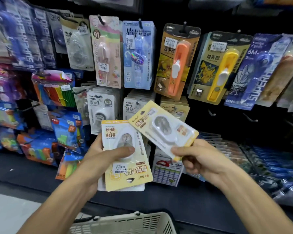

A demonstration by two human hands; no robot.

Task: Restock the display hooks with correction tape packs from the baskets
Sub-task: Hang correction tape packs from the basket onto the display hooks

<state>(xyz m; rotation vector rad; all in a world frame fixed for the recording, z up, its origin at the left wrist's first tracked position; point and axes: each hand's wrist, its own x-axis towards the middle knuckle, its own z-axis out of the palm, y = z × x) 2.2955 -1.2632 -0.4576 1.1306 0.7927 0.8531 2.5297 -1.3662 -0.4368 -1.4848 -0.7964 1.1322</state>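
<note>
Two packs: the left hand grips a stack; the right hand pinches one pack by its corner, so it could slip.

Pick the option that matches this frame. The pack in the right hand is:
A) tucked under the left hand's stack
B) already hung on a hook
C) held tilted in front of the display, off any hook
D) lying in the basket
C: the right hand pinches the yellow pack by its lower corner, tilted in front of the display, while the left hand holds a separate stack.
</note>
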